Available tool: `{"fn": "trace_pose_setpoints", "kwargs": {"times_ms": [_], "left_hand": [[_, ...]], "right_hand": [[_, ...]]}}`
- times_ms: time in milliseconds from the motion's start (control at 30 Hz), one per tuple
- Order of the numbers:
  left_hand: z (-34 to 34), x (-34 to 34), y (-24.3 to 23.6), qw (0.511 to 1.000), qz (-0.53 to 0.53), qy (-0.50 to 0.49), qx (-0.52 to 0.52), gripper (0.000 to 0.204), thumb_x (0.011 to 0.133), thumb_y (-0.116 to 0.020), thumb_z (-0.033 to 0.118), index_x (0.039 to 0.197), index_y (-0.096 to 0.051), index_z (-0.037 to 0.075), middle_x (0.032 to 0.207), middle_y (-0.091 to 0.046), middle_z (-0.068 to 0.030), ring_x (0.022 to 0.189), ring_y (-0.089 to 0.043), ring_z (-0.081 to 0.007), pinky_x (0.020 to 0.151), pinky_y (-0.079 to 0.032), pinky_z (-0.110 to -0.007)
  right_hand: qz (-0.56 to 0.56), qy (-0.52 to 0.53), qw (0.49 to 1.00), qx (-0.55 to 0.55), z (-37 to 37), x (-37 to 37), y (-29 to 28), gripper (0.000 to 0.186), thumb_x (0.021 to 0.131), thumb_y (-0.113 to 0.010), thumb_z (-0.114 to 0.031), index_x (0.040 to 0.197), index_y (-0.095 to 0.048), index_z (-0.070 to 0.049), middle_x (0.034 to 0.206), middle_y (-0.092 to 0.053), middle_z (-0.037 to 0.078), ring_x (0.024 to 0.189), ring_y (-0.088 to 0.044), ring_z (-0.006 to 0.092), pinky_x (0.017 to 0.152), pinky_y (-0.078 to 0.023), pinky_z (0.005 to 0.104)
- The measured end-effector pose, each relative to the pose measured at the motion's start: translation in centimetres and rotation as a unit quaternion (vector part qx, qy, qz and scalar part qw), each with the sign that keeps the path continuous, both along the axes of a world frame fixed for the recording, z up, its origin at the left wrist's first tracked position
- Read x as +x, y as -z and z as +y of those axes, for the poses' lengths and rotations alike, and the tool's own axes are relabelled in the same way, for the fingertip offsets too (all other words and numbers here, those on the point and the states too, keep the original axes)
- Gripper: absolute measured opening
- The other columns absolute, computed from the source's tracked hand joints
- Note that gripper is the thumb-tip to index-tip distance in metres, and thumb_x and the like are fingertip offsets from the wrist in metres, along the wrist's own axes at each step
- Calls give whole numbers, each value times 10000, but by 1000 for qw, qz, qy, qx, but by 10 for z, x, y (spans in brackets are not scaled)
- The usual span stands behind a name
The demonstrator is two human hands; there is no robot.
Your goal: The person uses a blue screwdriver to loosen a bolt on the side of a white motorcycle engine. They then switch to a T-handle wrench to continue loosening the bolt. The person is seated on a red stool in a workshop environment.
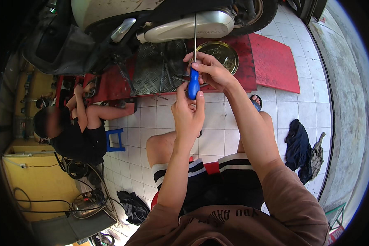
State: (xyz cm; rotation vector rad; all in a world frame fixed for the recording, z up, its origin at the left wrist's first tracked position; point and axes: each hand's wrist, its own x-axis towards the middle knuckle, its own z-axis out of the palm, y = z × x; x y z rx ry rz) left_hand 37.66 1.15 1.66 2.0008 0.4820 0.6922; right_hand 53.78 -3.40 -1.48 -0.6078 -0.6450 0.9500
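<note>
A long screwdriver with a blue handle (194, 86) stands nearly upright in the picture, in front of a scooter's silver side cover (184, 30). My left hand (187, 112) is closed, its fingertips gripping the butt end of the handle. Higher up, my right hand (214, 73) pinches the screwdriver where shank and handle meet. The thin shank reaches up across the cover's lower edge. Whether its tip touches the cover or a screw, I cannot tell.
The scooter is on a red lift platform (274, 61), with a round gold tray (236, 58) and several metal tools (164, 76) on it. To the left, another person (76, 127) sits by a blue stool (115, 140). Dark cloths (298, 147) lie on the tiles at right.
</note>
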Motion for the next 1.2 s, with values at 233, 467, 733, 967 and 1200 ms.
{"fn": "trace_pose_setpoints", "kwargs": {"times_ms": [233, 467, 733, 967, 1200], "left_hand": [[-1, -3, -5, 999, 41, 14, -3, 304, 955, -587, 129, 1183, -513, -58, 800, -639, -70, 630, -585, -77, 571, -480, -214], [-2, -1, 1, 1000, 5, 4, -19, 296, 913, -625, 154, 1124, -545, -38, 734, -632, -95, 579, -564, -118, 516, -446, -262], [-3, 1, -2, 1000, 11, 11, -18, 299, 915, -619, 143, 1136, -537, -42, 726, -632, -98, 578, -561, -112, 513, -440, -258], [-8, 2, -11, 997, 15, 49, -57, 283, 1003, -506, 220, 1112, -522, -41, 728, -650, -100, 521, -585, -123, 494, -438, -248], [-11, 0, -12, 953, 13, 42, -298, 475, 1055, -326, 403, 1100, -487, -42, 818, -634, -131, 568, -580, -108, 455, -367, -207]], "right_hand": [[-18, 9, 1000, -21, -1, 0, 0, 380, 898, -662, -201, 1200, -530, -12, 831, -561, 35, 574, -521, 53, 497, -438, 166], [-35, 13, 999, -29, -2, 0, 0, 371, 897, -656, -196, 1199, -536, -16, 826, -553, 26, 584, -522, 52, 495, -436, 164], [-37, 23, 998, -41, -3, 3, 1, 385, 898, -656, -205, 1204, -534, -7, 830, -550, 21, 608, -518, 49, 497, -431, 165], [-27, 25, 999, -39, -5, 1, -4, 405, 903, -662, -233, 1206, -541, 8, 823, -561, 18, 608, -516, 47, 515, -435, 165], [-15, -42, 999, 15, -4, 2, 6, 433, 870, -719, -273, 1148, -565, 21, 837, -592, 30, 599, -524, 34, 511, -418, 156]]}}
